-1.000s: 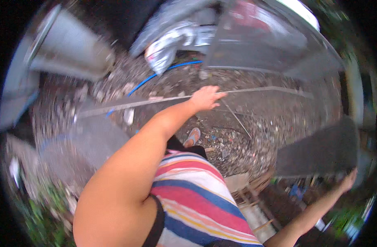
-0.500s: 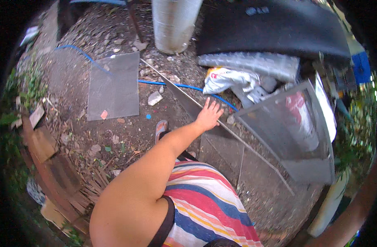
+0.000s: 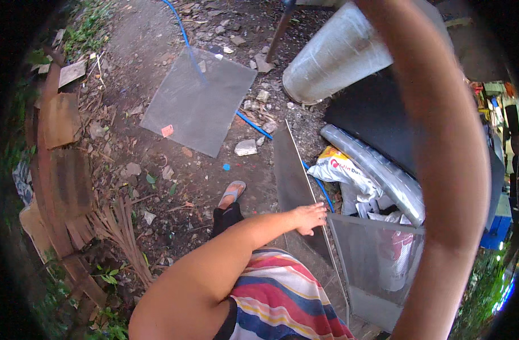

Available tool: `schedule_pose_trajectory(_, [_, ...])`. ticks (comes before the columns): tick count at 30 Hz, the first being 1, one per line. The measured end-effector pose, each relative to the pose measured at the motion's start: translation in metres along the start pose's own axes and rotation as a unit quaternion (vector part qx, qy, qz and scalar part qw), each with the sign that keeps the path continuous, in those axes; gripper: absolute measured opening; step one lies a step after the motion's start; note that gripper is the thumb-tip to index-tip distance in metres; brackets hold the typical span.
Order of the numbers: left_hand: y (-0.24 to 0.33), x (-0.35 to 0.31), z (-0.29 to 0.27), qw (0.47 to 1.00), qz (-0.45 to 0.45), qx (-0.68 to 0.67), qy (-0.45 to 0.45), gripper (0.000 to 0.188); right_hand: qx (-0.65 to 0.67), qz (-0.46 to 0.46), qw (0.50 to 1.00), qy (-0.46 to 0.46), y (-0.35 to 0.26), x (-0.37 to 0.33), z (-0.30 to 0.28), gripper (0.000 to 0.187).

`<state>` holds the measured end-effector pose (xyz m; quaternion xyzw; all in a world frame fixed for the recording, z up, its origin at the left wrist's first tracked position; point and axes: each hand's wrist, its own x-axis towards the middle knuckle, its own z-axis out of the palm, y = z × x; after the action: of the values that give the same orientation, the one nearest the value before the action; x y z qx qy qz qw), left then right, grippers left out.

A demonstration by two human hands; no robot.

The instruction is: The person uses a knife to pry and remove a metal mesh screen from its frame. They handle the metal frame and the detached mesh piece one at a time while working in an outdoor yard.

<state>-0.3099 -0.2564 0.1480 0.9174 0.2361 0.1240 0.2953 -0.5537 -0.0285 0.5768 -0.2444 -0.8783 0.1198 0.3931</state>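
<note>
My left hand [image 3: 311, 219] holds the pale top edge of a thin, see-through pane [image 3: 293, 170], thumb on one side and fingers over the other. The pane stands on edge, tilted, beside my striped shirt. Close to the right of that hand is a framed see-through panel [image 3: 358, 260], with a white and red sack [image 3: 396, 258] showing through it. My right arm [image 3: 449, 147] is raised across the right side, and its hand lies beyond the top edge. Another see-through pane [image 3: 200, 102] lies flat on the ground, a small pink label [image 3: 167, 131] near its corner.
A blue hose [image 3: 183, 28] runs over the dirt and beneath the flat pane. Farther off stand a grey metal cylinder [image 3: 333, 56] and a large black panel [image 3: 372, 119]. Plastic-wrapped material [image 3: 378, 170] and a white bag [image 3: 344, 173] sit at right. Wooden boards [image 3: 67, 175] line the left.
My view has swung to the right. My left hand still holds the pane, whose edge now runs steeper in view. My right arm has risen from the lower right corner across the right side.
</note>
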Motion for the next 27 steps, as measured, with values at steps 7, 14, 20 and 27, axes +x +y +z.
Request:
schedule_pose_trajectory(7, [0.0,0.013,-0.001,0.999,0.018,-0.035,-0.036,0.078,0.018,0.063,0.962,-0.264,0.086,-0.161,0.192,0.038])
schedule_pose_trajectory(14, [-0.003,0.02,-0.01,0.951,-0.006,-0.31,-0.007,0.074,0.014,0.208,0.918,-0.337,0.116,-0.233,0.157,0.062])
schedule_pose_trajectory(20, [-0.006,0.033,0.001,0.999,0.022,0.011,-0.036,0.076,-0.016,0.299,0.923,-0.243,0.122,-0.336,-0.022,0.06])
schedule_pose_trajectory(27, [0.009,0.074,-0.027,0.996,0.046,-0.057,-0.055,0.069,-0.147,0.656,0.74,0.028,0.052,-0.654,-0.281,0.046])
